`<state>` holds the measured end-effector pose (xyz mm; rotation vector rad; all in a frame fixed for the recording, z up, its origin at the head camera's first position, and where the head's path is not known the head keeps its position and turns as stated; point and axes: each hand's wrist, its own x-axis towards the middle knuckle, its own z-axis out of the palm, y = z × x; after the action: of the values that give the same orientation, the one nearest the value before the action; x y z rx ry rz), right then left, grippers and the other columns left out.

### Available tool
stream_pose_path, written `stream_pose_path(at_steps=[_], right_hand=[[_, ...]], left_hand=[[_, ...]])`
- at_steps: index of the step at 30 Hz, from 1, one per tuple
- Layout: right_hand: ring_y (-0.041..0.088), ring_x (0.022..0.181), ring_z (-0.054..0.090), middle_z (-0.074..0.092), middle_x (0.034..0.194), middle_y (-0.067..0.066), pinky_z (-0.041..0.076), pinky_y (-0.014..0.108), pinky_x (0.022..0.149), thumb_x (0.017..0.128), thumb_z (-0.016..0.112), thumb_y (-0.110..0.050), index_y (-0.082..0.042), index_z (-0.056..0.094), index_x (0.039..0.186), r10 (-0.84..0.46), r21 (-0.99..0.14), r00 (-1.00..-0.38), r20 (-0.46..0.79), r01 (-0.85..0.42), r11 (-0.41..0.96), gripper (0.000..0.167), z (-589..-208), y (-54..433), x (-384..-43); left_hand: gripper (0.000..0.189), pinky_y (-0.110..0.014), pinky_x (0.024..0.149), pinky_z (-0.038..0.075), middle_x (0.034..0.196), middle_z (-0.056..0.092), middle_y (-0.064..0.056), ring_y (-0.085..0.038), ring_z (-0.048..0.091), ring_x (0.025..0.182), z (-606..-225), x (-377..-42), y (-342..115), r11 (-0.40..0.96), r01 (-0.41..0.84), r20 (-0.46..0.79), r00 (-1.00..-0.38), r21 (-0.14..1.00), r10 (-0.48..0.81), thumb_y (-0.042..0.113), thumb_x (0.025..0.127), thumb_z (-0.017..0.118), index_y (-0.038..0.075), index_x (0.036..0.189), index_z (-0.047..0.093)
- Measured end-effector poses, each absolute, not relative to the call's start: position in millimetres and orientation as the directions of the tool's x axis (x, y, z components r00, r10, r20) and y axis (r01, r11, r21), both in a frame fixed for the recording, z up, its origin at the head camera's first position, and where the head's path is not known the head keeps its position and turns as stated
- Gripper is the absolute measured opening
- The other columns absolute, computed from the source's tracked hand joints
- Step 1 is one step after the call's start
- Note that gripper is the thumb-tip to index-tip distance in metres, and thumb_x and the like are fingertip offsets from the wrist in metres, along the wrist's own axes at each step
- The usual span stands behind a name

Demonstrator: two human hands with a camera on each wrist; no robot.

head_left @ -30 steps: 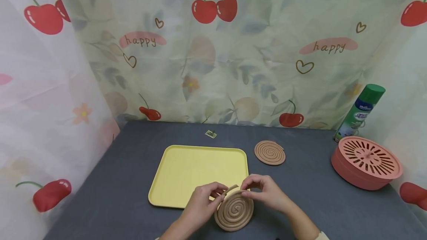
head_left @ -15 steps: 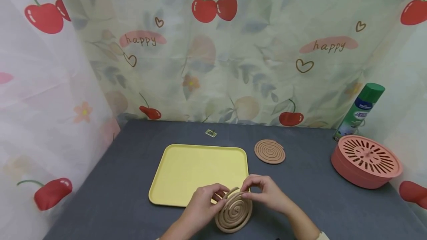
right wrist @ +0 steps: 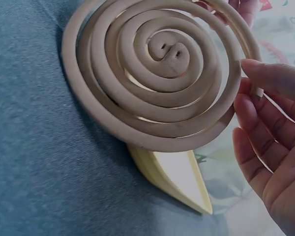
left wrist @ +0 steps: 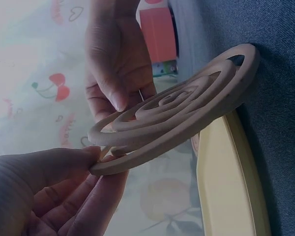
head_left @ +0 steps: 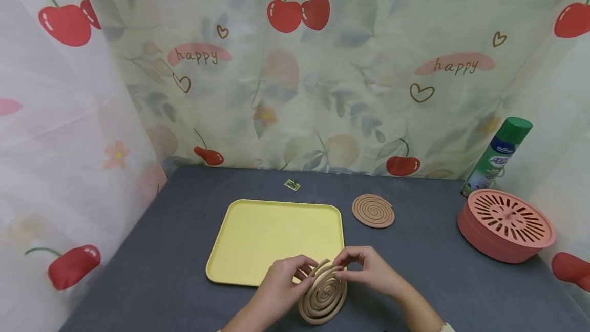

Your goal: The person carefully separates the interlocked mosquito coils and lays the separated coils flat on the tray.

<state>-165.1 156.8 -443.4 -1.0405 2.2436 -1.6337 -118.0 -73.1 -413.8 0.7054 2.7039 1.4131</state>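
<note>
Because it is held only by its outer turns, the mosquito coil (right wrist: 174, 66) worries me most. It hangs tilted over the worktop (head_left: 184, 250), toward the near side, just by the near right corner of the yellow tray (head_left: 276, 240). Left hand (head_left: 282, 283): grip clamped on the outer strand, thumb against forefinger. Right hand (head_left: 369, 273): grip pinching the rim close by. Loops stand apart, gaps between; I read two nested spirals, unconfirmed.

Main risk: snapping. Strand looks thin and brittle; an uneven pull between the two grips would load one turn. Centre, with its two small slots, seems likeliest to bind. Second risk: twist. If one hand turns and the other does not, loops could lock and crack. Third: a slip, chipping the turns on worktop or tray rim. Whether the lower rim touches down, I cannot tell; if so, pressing would bend it.

Second coil (head_left: 374, 211), flat toward the worktop's far edge, and pink slotted box (head_left: 495, 240), by the right edge, both well apart. Little danger there, I judge.
</note>
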Motion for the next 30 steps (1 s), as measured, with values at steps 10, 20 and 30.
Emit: stream_pose_path(at_steps=[10,20,30], right_hand=[[0.001,0.08,0.061,0.066,0.085,0.018,0.05,0.026,0.076,0.084,0.067,-0.008,0.001,0.064,0.091,-0.596,-0.899,-0.772,0.221,-0.398,0.182,0.012,-456,165,-158],[0.0,0.078,0.061,0.067,0.084,0.014,0.05,0.024,0.073,0.082,0.067,-0.004,0.004,0.065,0.09,-0.579,-0.913,-0.784,0.225,-0.377,0.155,0.012,-476,178,-153],[-0.001,0.079,0.06,0.068,0.089,0.004,0.051,0.022,0.071,0.083,0.067,-0.005,0.007,0.064,0.092,-0.557,-0.938,-0.814,0.167,-0.305,0.164,0.015,-487,180,-148]], left_hand=[[0.024,-0.015,0.06,0.051,0.085,0.068,-0.003,-0.004,0.063,0.071,-415,-117,-71,0.508,0.369,0.165,-0.901,0.778,0.402,0.003,0.08,0.067,0.007,0.103,0.065],[0.025,-0.015,0.059,0.05,0.084,0.068,-0.002,-0.003,0.062,0.07,-415,-116,-71,0.514,0.368,0.158,-0.9,0.775,0.405,0.0,0.079,0.066,0.008,0.103,0.064],[0.025,-0.016,0.059,0.05,0.085,0.068,-0.002,-0.003,0.062,0.07,-416,-117,-72,0.505,0.362,0.153,-0.9,0.783,0.408,0.0,0.08,0.066,0.008,0.103,0.064]])
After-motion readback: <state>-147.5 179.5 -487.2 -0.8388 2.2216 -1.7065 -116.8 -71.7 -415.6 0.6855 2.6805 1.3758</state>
